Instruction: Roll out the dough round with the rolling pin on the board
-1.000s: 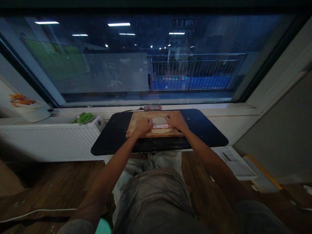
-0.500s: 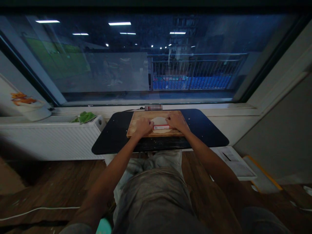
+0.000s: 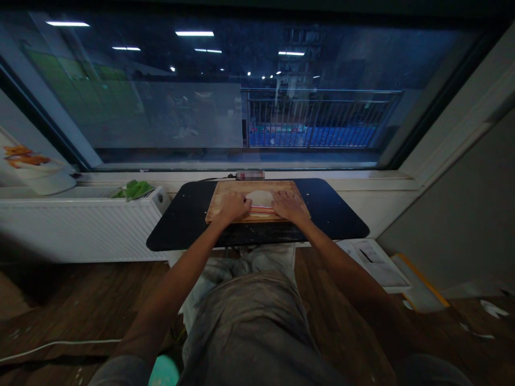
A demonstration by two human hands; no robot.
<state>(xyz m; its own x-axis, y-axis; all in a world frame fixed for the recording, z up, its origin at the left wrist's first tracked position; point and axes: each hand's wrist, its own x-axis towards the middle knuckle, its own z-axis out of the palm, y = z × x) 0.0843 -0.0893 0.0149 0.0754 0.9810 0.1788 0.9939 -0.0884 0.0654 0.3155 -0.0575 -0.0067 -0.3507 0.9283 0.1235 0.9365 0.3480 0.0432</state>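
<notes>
A round, flat sheet of pale dough (image 3: 260, 198) lies on a wooden cutting board (image 3: 241, 187). Across its near part rests a thin rolling pin (image 3: 262, 210) with a red and white label. My left hand (image 3: 233, 206) is closed on the pin's left end, thumb side toward the dough. On the right end sits my right hand (image 3: 288, 205), its fingers reaching forward over the pin and holding it down. Both pin ends are hidden under the hands.
The board lies on a black tabletop (image 3: 181, 220) with white specks, below a large window. A white radiator (image 3: 100, 230) stands at left, bearing a green cloth (image 3: 137, 188) and a white bucket (image 3: 52, 181). A white board (image 3: 374, 262) is low at right.
The pin has turned, so its printed label face now shows as narrow stripes. My right hand's fingers have gone from curled to more stretched forward. The view has shifted slightly.
</notes>
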